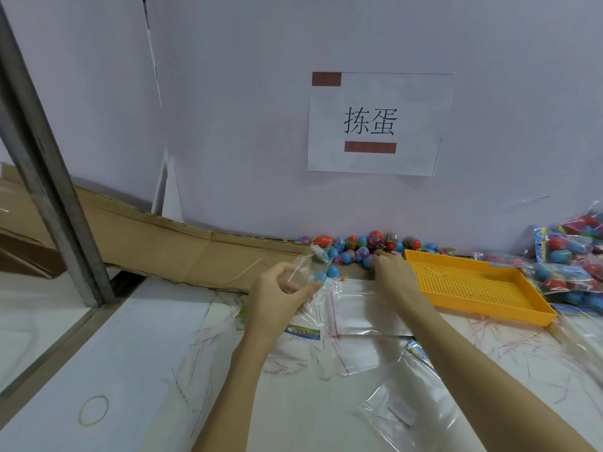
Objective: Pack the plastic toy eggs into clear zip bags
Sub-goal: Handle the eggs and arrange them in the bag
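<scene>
Filling a clear zip bag [305, 272] was the step in hand. The left hand [280, 290] held the bag up over the table [137, 347], with its fingers and thumb curled on the thin plastic near the mouth. Two blue eggs [326, 274] sat inside the bag, just past the fingers.

The right hand [390, 272] reached to the pile of toy eggs [362, 247] at the far edge of the table, by the wall. Its fingers were bent down into the pile. It looked as if that grip had closed on an egg, but the fingers hid it, so this could not be told for sure.

A stack of flat bags [362, 308] lay on the table under the right wrist. A yellow tray [483, 285] sat near the right edge, with nothing seen in it. Full bags [574, 265] were piled past the tray at the far right corner.

The next move would likely be to carry an egg to the bag. The left hand would need to keep the mouth wide open, since the plastic was floppy and round eggs roll away fast.
</scene>
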Motion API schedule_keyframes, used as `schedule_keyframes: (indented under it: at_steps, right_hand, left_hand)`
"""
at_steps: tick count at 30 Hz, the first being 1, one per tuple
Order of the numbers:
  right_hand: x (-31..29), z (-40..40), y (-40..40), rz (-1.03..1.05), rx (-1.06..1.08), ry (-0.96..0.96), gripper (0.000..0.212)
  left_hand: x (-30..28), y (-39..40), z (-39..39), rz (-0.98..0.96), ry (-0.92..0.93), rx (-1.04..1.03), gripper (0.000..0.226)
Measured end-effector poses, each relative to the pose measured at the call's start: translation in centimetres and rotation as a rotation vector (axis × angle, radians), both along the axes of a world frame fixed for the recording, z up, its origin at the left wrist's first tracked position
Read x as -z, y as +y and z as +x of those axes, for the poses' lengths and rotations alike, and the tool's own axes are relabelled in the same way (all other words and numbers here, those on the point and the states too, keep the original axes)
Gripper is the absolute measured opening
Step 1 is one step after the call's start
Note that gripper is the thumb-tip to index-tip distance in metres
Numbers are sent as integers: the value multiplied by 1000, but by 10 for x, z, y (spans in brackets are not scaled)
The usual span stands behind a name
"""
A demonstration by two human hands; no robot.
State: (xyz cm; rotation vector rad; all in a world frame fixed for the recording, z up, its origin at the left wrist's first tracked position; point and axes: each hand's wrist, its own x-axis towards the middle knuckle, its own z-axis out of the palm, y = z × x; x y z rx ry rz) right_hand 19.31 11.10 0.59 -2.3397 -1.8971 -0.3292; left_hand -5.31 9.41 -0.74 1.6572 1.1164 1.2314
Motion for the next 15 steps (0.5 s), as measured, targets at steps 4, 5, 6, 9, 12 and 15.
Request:
schedule_keyframes:
  at_steps: [4,5,6,9,12,15]
  right_hand:
    - [1,1,6,77,22,17,15]
    - [3,-2,6,133,26,63,14]
    - [3,-7,5,212,23,148,16]
    - [-4,-27,-8,473,-5,603,26]
    - [-9,-44,-32,672,-44,977,26]
    - [-13,-57,-62,772,-166,1222,23]
  left_hand:
    - [1,2,0,-29,-23,1,40]
    - [1,2,0,-37,-18,4,41]
    - [1,2,0,-48,-12,5,43]
    - [1,0,2,-88,10,-5,51]
    - [1,-1,3,-82,60,17,44]
    - [-1,-5,9,-40,151,35,54]
